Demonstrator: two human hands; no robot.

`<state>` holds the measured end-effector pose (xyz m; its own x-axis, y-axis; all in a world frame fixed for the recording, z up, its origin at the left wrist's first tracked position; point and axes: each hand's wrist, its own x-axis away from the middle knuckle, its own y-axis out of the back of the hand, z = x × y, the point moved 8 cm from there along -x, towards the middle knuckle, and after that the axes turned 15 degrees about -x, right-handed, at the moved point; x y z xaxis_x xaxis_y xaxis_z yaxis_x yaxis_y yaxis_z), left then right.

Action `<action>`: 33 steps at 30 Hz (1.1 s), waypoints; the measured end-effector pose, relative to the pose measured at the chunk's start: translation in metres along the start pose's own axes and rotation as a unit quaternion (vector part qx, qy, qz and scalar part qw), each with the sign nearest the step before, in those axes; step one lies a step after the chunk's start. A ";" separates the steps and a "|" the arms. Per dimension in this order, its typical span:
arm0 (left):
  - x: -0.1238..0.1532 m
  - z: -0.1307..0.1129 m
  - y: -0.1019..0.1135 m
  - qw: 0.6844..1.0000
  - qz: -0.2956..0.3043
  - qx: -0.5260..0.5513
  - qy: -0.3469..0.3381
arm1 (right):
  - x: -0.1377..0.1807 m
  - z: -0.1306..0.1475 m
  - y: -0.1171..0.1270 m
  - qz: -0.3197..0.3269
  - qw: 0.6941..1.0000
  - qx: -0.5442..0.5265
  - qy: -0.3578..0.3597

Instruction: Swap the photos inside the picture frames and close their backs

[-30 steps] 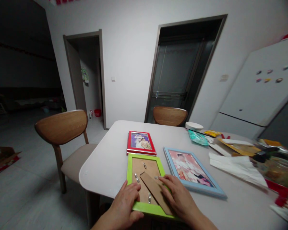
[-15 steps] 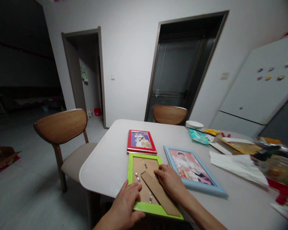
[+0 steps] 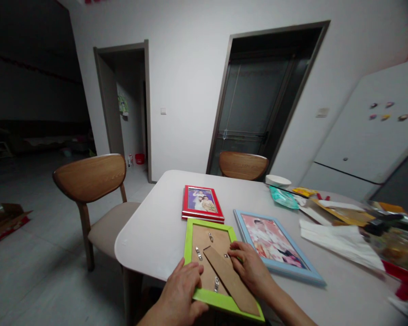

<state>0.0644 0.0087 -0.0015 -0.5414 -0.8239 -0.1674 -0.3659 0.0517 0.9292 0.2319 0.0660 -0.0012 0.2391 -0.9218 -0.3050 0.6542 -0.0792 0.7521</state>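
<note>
A green photo frame (image 3: 189,242) lies face down at the table's near edge, its brown backing board (image 3: 199,231) upward. Small metal clips (image 3: 199,253) sit around the board, and a brown stand leg (image 3: 229,280) slants across it. My left hand (image 3: 182,290) is closed around the frame's lower left corner, thumb below and fingers on top. My right hand (image 3: 250,267) lies over the right side, fingers bent and fingertips at the right-hand clip (image 3: 226,256). Beyond it lie a red photo frame (image 3: 202,203) and, to the right, a light blue photo frame (image 3: 279,244), both picture up.
On the white table (image 3: 149,235), the right side carries a white bowl (image 3: 278,181), a teal packet (image 3: 284,198), white paper (image 3: 342,240) and assorted clutter. Wooden chairs stand at the left (image 3: 91,181) and far side (image 3: 244,165).
My right fingertips have shifted slightly, and the right-hand clip shows more plainly. My left hand keeps its hold on the corner. The whole view has shifted a little.
</note>
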 end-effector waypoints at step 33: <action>-0.002 0.002 -0.006 0.999 -0.003 0.027 -0.020 | -0.065 0.009 -0.021 -0.018 0.997 0.008 -0.081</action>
<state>0.0658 0.0110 -0.0071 -0.5696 -0.8005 -0.1863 -0.4081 0.0786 0.9096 0.1957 0.1240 0.0078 0.0956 -0.9673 -0.2351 0.6491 -0.1185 0.7515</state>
